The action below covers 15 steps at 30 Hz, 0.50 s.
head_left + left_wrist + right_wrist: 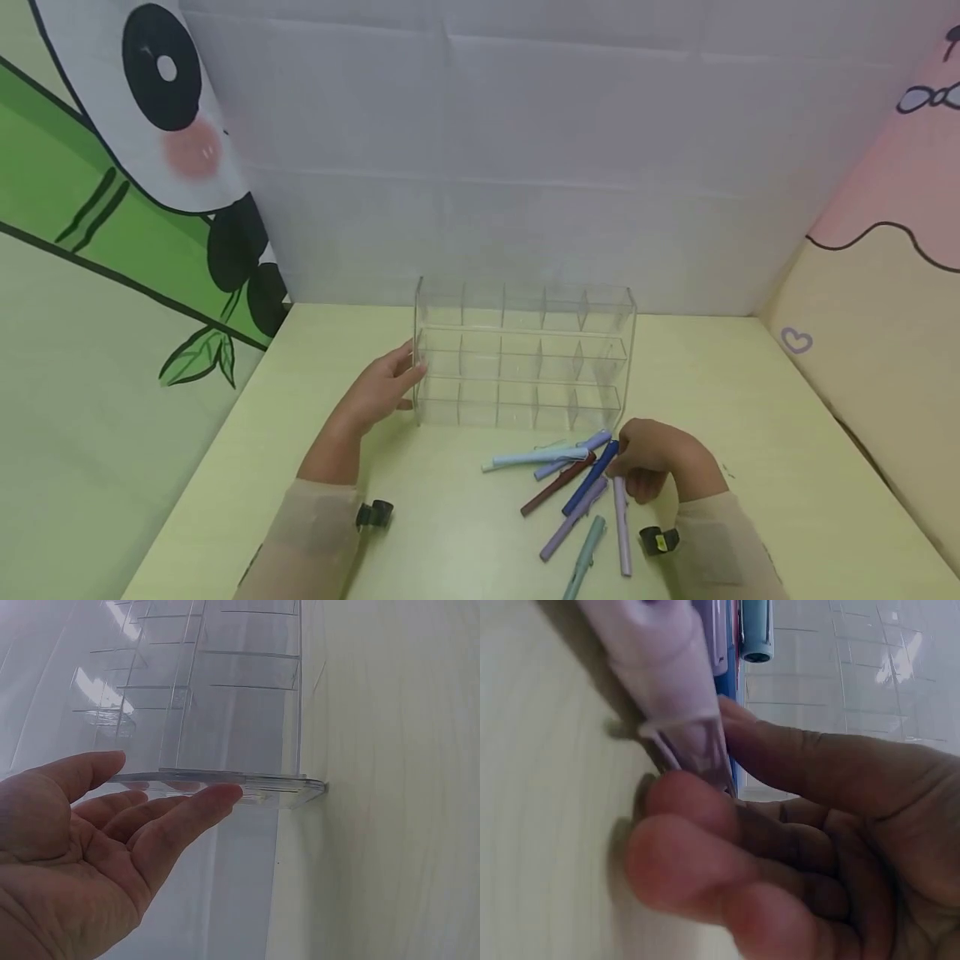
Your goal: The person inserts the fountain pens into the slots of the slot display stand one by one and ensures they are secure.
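Observation:
A clear plastic rack (521,333) with tiers of small compartments stands upright at the back of the table. My left hand (382,387) rests at its left side panel, thumb toward the front edge and fingers loosely extended along the outside. In front of the rack's right end, my right hand (660,454) pinches the upper end of a light purple pen (623,533) between thumb and index finger, the pen lying along the table. Just left of those fingers lie a dark blue pen (590,479), a purple pen (572,522) and a dark red pen (557,486).
A pale blue pen (532,457) crosses a violet pen (600,438) near the rack's foot. Closer to me is a teal pen (583,558). A white sheet (487,167) hangs behind the table, with painted panels on both sides.

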Each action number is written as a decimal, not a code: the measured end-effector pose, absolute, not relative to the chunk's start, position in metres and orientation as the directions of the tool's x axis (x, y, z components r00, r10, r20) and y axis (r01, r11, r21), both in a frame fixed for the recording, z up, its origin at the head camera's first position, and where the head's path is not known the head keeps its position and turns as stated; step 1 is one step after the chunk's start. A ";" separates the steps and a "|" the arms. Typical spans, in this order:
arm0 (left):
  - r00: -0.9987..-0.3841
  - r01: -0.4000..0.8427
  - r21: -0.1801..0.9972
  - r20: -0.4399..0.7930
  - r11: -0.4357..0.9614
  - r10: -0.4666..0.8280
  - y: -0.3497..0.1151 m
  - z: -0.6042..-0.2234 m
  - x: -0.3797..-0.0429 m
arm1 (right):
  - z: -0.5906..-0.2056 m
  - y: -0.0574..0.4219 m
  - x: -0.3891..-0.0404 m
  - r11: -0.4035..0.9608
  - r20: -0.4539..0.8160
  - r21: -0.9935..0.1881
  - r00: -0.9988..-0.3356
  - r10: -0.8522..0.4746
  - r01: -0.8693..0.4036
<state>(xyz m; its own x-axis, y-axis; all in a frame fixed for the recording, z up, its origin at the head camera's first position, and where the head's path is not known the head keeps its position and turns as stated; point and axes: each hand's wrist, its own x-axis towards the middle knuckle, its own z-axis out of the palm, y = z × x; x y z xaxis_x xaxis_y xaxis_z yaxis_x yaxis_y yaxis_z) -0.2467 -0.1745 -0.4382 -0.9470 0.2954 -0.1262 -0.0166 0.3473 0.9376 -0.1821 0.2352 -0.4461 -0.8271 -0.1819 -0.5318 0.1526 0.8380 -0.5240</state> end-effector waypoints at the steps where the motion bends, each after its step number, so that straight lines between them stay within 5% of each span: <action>1: -0.947 -0.018 0.937 -0.128 0.348 0.295 -0.174 -0.438 -0.247 | -0.447 0.234 -0.182 0.836 -0.529 -0.527 -0.829 -0.182 0.153; 15: -0.950 -0.013 0.934 -0.123 0.358 0.287 -0.175 -0.441 -0.246 | -0.446 0.244 -0.184 0.860 -0.457 -0.504 -0.870 -0.188 0.079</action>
<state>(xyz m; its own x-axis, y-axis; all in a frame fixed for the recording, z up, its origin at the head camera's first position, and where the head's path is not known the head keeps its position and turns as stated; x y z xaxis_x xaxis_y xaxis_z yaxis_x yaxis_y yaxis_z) -0.2464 -0.1747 -0.4406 -0.9500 0.2870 -0.1229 -0.0126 0.3581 0.9336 -0.1838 0.2444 -0.4457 -0.8697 -0.1876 -0.4565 0.0788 0.8603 -0.5037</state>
